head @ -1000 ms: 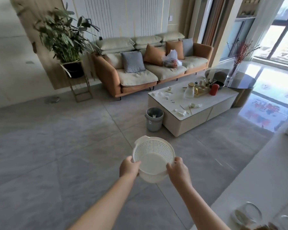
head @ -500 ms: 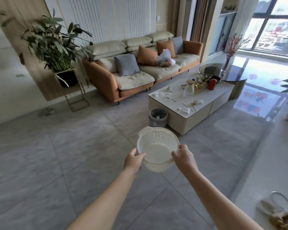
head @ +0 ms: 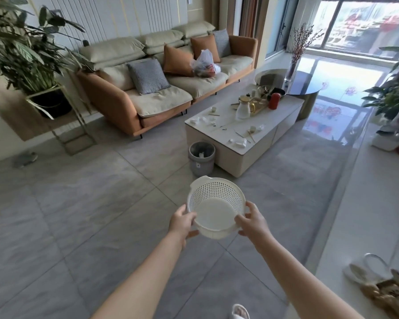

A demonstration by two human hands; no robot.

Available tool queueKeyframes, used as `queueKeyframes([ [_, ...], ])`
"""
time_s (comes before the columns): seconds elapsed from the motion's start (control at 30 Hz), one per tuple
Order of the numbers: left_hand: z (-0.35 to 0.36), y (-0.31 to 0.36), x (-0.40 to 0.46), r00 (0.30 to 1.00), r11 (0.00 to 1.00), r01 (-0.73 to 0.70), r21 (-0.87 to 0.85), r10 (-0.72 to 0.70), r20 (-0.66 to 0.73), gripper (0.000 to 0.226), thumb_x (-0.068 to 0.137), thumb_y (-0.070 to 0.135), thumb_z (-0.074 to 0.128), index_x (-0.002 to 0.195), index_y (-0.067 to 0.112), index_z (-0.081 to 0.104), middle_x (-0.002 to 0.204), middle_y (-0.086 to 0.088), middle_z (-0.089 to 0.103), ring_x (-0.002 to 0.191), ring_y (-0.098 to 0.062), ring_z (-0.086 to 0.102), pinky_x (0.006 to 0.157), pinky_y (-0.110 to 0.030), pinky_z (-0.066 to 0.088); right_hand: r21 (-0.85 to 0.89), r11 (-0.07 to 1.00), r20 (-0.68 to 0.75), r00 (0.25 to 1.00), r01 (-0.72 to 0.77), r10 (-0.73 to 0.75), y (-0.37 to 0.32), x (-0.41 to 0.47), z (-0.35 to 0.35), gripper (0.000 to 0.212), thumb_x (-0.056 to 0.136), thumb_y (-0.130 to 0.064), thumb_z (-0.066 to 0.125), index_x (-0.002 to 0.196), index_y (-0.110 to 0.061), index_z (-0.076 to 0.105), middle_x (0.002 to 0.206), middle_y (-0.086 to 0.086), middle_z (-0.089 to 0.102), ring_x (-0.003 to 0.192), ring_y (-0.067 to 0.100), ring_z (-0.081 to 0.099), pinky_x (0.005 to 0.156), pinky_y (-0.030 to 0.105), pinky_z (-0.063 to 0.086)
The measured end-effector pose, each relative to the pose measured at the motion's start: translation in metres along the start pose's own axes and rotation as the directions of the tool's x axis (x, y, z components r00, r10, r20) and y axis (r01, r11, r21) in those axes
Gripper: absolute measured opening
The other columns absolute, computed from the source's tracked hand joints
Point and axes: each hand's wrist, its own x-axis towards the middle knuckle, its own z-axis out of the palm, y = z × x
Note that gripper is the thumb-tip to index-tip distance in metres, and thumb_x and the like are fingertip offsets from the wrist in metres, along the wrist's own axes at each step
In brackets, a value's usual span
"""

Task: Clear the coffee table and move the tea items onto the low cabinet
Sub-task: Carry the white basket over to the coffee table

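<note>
I hold an empty white perforated basket (head: 215, 209) in front of me over the floor, my left hand (head: 182, 223) on its left rim and my right hand (head: 251, 221) on its right rim. Ahead stands the white coffee table (head: 260, 148). On its far end are a white lidded jug (head: 243, 108), a gold tea tray (head: 257, 107) with small cups and a red canister (head: 274, 101). Crumpled tissues (head: 237, 142) and sticks litter the near end. The pale low cabinet (head: 366, 215) runs along the right edge.
A grey waste bin (head: 201, 157) stands on the floor at the table's near left corner. An orange sofa (head: 161, 88) with cushions and a plastic bag lies behind. A round dark side table (head: 309, 86) holds a vase. A potted plant (head: 25, 56) stands far left. Glass bowls (head: 369, 267) sit on the cabinet.
I have walked closer to the coffee table, which now looks larger. Both hands keep the same hold on the basket.
</note>
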Motion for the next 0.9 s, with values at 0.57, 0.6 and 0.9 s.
queueKeyframes([
  [0.57,0.116,0.063,0.112,0.997,0.998,-0.005,0.059,0.009,-0.074,0.036,0.088,0.002,0.044,0.115,0.018,0.061,0.099,-0.003,0.065,0.084,-0.017,0.059,0.073,-0.036,0.054,-0.019,1.0,0.043,0.999,-0.005,0.006,-0.031,0.166,-0.065,0.065,0.082,-0.016,0.053,0.142,-0.027,0.032,0.113,0.003,0.056,0.104,0.024,0.058,0.091,0.047,0.051],
  [0.6,0.118,0.066,0.12,0.998,0.998,-0.003,0.067,0.008,-0.065,0.035,0.087,0.003,0.043,0.112,0.02,0.062,0.098,-0.003,0.065,0.083,-0.016,0.059,0.073,-0.036,0.054,-0.014,1.0,0.046,0.999,-0.014,0.015,-0.033,0.175,-0.065,0.065,0.082,-0.016,0.053,0.142,-0.027,0.032,0.114,0.003,0.057,0.103,0.023,0.059,0.091,0.046,0.052],
  [0.9,0.133,0.115,0.209,1.0,0.995,-0.028,0.101,0.028,0.004,0.041,0.085,0.004,0.042,0.113,0.025,0.063,0.091,-0.003,0.065,0.082,-0.021,0.055,0.067,-0.037,0.042,0.057,0.997,-0.014,0.999,-0.046,0.047,-0.07,0.258,-0.051,0.061,0.081,-0.015,0.052,0.138,-0.029,0.038,0.095,-0.004,0.061,0.092,0.02,0.061,0.087,0.046,0.053],
])
